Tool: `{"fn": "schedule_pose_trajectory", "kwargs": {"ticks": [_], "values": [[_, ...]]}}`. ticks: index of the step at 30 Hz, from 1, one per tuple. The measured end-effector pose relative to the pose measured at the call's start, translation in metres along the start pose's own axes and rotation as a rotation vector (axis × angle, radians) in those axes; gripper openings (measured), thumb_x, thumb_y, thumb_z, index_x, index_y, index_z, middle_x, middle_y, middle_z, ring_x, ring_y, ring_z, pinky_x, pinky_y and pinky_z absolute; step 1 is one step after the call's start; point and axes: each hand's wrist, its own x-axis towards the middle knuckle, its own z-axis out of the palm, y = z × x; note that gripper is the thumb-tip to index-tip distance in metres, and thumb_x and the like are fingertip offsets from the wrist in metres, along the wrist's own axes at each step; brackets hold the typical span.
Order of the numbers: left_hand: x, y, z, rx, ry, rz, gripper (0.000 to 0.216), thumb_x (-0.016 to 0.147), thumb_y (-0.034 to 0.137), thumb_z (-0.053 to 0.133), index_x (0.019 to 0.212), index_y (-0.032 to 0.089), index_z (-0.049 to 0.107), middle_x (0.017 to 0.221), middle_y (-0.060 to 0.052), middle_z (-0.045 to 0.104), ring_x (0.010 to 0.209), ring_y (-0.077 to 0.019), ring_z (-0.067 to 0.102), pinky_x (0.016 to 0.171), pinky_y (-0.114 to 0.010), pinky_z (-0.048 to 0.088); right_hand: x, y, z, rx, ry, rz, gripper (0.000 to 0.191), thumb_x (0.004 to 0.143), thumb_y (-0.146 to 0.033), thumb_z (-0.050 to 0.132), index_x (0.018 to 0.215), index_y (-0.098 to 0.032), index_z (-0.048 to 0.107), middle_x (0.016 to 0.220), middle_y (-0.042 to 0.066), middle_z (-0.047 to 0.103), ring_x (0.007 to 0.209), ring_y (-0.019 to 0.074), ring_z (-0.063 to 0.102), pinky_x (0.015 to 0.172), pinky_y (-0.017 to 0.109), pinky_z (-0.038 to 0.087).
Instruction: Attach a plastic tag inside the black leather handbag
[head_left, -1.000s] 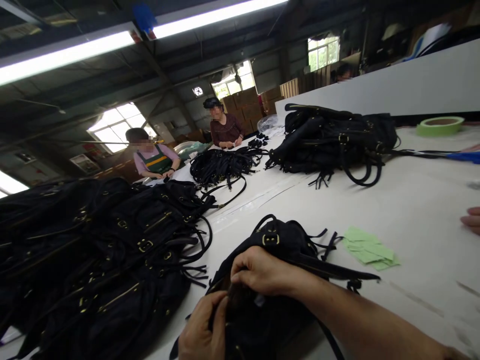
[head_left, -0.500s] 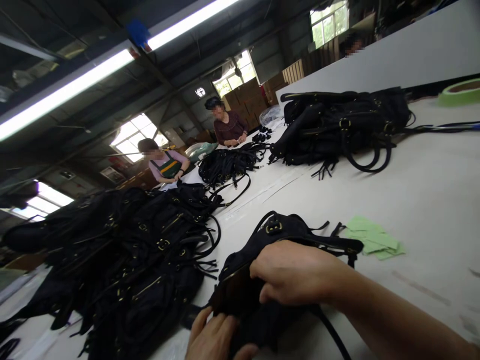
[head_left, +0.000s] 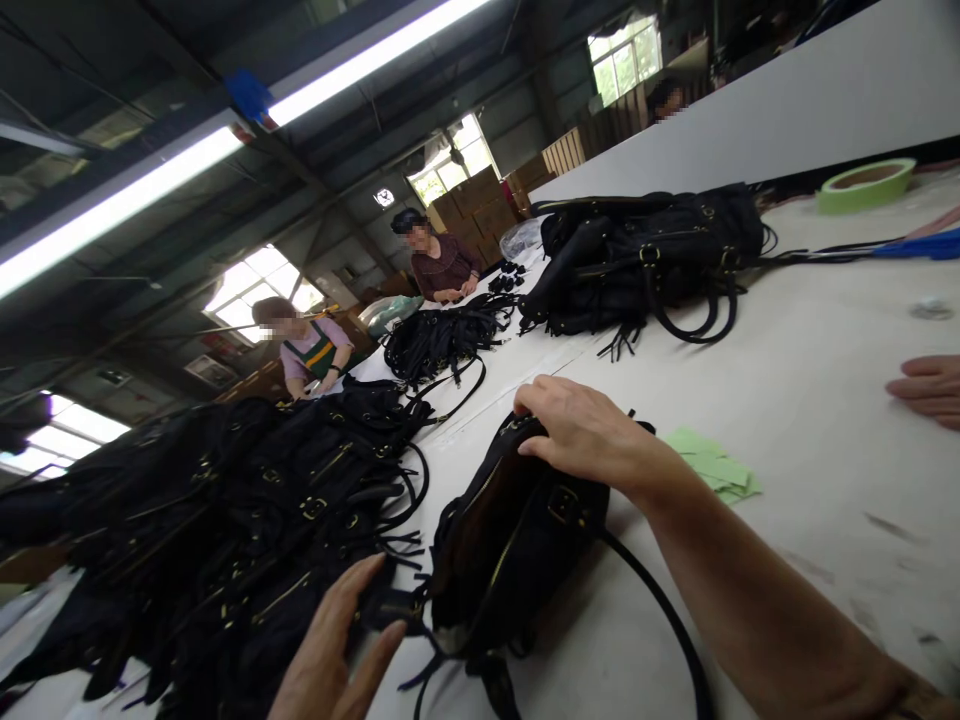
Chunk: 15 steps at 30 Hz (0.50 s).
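A black handbag (head_left: 551,560) with brass buckles and zips lies in front of me, its mouth gaping and its strap trailing to the right. My right hand (head_left: 574,430) pinches the bag's far top edge between thumb and fingers. To the left of the bag, my left hand (head_left: 337,640) is raised with thumb and fingers apart, holding nothing. Tassels and a short strap end hang at the bag's near end, close to that hand.
A large heap of black bags (head_left: 247,500) covers the left side. More black bags (head_left: 645,260) lie at the back right. Green paper pieces (head_left: 716,465), green tape (head_left: 866,186) and another person's hand (head_left: 930,390) are on the right. Two co-workers stand across the table.
My left hand has let go of the bag's edge and moved left. My right hand has come out of the opening to the far rim. The bag has turned, and another person's hand appears at right.
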Motion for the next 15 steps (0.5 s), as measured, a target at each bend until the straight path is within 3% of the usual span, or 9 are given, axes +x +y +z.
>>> {"fn": "schedule_pose_trajectory", "kwargs": {"ticks": [2,4,6,8,10,14,15], "values": [[-0.003,0.014,0.02,-0.012,-0.23,-0.053,0.046,0.082,0.048,0.059,0.121,0.024,0.06,0.122,-0.007,0.065,0.111,-0.0265,0.061,0.094,-0.038,0.051,-0.002,-0.001,0.001,-0.035,-0.022,-0.015,0.035,0.079,-0.029,0.076,0.108,-0.019,0.059,0.106,0.008,0.057,0.102,0.0233,0.053,0.084,0.029,0.042],[-0.009,0.024,0.031,-0.055,-0.392,-0.087,0.036,0.087,0.048,0.051,0.107,0.022,0.066,0.103,-0.006,0.071,0.097,-0.0235,0.065,0.085,-0.033,0.053,-0.001,0.0,0.006,-0.058,-0.104,-0.04,0.028,0.082,-0.02,0.068,0.109,-0.019,0.06,0.106,0.008,0.057,0.101,0.0235,0.054,0.083,0.03,0.043],[-0.015,0.029,0.035,-0.097,-0.464,-0.102,0.035,0.089,0.049,0.046,0.087,0.02,0.064,0.08,-0.002,0.068,0.075,-0.0186,0.063,0.068,-0.026,0.051,0.003,0.004,0.013,-0.081,-0.159,-0.047,0.032,0.081,-0.007,0.057,0.109,-0.021,0.062,0.103,0.008,0.058,0.097,0.0233,0.056,0.076,0.029,0.043],[-0.015,0.032,0.029,-0.075,-0.447,-0.09,0.037,0.089,0.051,0.045,0.072,0.02,0.057,0.065,0.001,0.059,0.062,-0.015,0.056,0.058,-0.022,0.045,0.009,0.009,0.021,-0.087,-0.163,-0.042,0.045,0.078,0.001,0.049,0.111,-0.026,0.064,0.104,0.006,0.059,0.096,0.0223,0.058,0.07,0.028,0.043],[-0.008,0.032,0.015,0.03,-0.274,-0.066,0.035,0.086,0.051,0.047,0.071,0.021,0.056,0.064,0.002,0.056,0.06,-0.0142,0.053,0.057,-0.022,0.042,0.015,0.012,0.029,-0.053,-0.055,-0.041,0.051,0.077,0.002,0.046,0.111,-0.031,0.065,0.112,0.002,0.059,0.099,0.0201,0.058,0.069,0.026,0.044],[0.02,0.039,-0.024,0.359,0.487,-0.152,0.031,0.081,0.052,0.051,0.086,0.022,0.059,0.078,-0.002,0.06,0.069,-0.0191,0.057,0.063,-0.028,0.04,0.023,0.005,0.042,0.043,0.421,-0.139,0.046,0.091,-0.003,0.042,0.12,-0.031,0.063,0.128,0.001,0.054,0.112,0.0178,0.051,0.089,0.027,0.043],[0.024,0.041,-0.029,0.388,0.602,-0.206,0.031,0.08,0.052,0.05,0.086,0.023,0.058,0.076,-0.002,0.06,0.069,-0.0195,0.056,0.063,-0.028,0.039,0.023,0.004,0.044,0.053,0.49,-0.183,0.043,0.094,-0.006,0.042,0.124,-0.03,0.062,0.128,0.002,0.053,0.114,0.0178,0.049,0.094,0.027,0.041]]}}
